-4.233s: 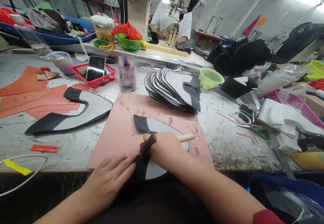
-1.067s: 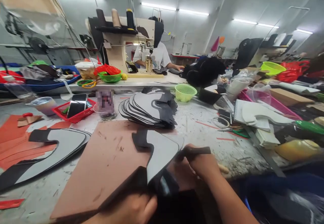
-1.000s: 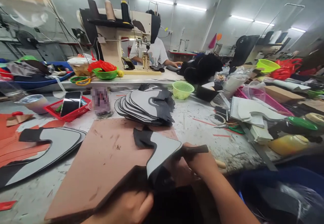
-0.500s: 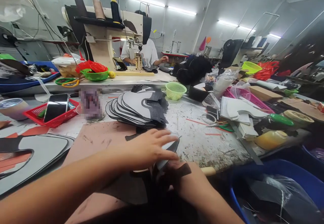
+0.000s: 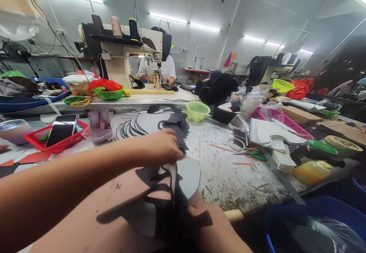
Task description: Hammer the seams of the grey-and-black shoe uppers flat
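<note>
My left hand [image 5: 162, 148] is closed on the upper edge of a folded black and grey piece [image 5: 172, 176], above a pink board [image 5: 108, 192]. My right hand [image 5: 204, 213] lies lower, at the right side of the black and grey pieces, its fingers closed round their edge and partly hidden. A rounded light grey part [image 5: 189, 176] stands up between the two hands. Dark cut-out shapes spread below, over the board. Just behind my left hand lies a fanned stack of grey and black pieces [image 5: 151, 122].
A green basket [image 5: 198, 111] stands behind the stack; a red tray with a phone [image 5: 61, 129] is at left. Notepads [image 5: 264, 132] and a yellow bottle [image 5: 311, 171] lie right. Blue bin [image 5: 314, 207] below. Across the table, a person sits behind a sewing machine [image 5: 122, 50].
My left hand has moved up and closed, lifting a folded edge. My right hand has shifted slightly down. The view has tilted up, and the large grey piece at far left has left view.
</note>
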### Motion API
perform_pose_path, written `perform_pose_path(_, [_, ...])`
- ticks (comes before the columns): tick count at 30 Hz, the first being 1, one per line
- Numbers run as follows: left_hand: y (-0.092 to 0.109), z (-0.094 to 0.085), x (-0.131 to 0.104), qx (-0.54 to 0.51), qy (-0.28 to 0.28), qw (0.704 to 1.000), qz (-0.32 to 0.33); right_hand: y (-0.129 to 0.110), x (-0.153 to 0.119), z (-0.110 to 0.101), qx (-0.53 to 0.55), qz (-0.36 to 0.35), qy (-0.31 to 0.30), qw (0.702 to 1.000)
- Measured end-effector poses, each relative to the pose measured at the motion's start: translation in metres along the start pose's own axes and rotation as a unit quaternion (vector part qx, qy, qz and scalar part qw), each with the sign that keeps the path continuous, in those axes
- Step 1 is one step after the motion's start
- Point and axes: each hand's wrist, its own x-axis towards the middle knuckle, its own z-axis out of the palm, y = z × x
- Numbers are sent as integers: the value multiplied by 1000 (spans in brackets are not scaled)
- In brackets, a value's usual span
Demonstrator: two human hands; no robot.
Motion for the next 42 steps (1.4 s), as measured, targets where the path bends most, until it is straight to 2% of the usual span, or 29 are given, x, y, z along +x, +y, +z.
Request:
perform_pose_path(2, [-18, -26, -9, 37, 17, 997, -62, 0, 1, 1, 26, 17, -8, 999])
perform_pose_path(5, [-55, -62, -22, 85, 83, 978, -173, -2, 3, 0, 34, 33, -32, 998])
perform_pose_path(7, [-80, -75, -28, 100, 84, 964, -231, -5, 5, -1, 34, 28, -37, 998])
perform_pose_path(8, [-90, -77, -30, 94, 65, 959, -260, -6, 6, -1, 36, 25, -38, 998])
perform_pose_path(10, [-108, -69, -31, 65, 8, 940, -334, -6, 6, -1, 44, 16, -37, 998])
perform_pose_path(12, [-119, -52, -31, 45, -30, 908, -415, 0, 5, -2, 50, 14, -24, 998])
perform_pose_path(14, [-125, -30, -36, 67, -5, 883, -465, 14, 5, -2, 45, 41, 35, 998])
perform_pose_path(16, [-126, -10, -44, 72, 64, 865, -493, 37, 6, -2, 19, 86, 138, 986])
perform_pose_path(18, [-124, 6, -54, 20, 105, 844, -526, 66, 11, 4, -41, 117, 234, 964])
perform_pose_path(19, [-123, 12, -60, -14, 107, 835, -540, 81, 14, 10, -83, 124, 261, 954])
perform_pose_path(22, [-120, 29, -71, -74, 82, 823, -557, 116, 24, 34, -175, 173, 295, 923])
perform_pose_path(25, [-119, 44, -76, -97, 59, 815, -569, 127, 36, 48, -172, 178, 306, 919])
perform_pose_path(26, [-119, 48, -77, -101, 52, 813, -571, 123, 41, 45, -155, 168, 317, 920])
perform_pose_path(28, [-119, 54, -76, -108, 37, 814, -569, 103, 56, 26, -92, 128, 348, 924])
perform_pose_path(31, [-118, 55, -72, -114, 9, 830, -546, 52, 92, -27, 59, 18, 384, 921])
perform_pose_path(33, [-115, 54, -69, -114, -14, 846, -521, 16, 124, -65, 152, -40, 364, 918])
perform_pose_path(36, [-109, 55, -64, -113, -45, 863, -490, -23, 175, -105, 228, -49, 302, 924])
perform_pose_path(39, [-102, 64, -65, -120, -69, 863, -486, -35, 212, -115, 278, -51, 264, 922])
perform_pose_path(42, [-98, 79, -70, -134, -86, 853, -498, -19, 220, -109, 310, -29, 295, 903])
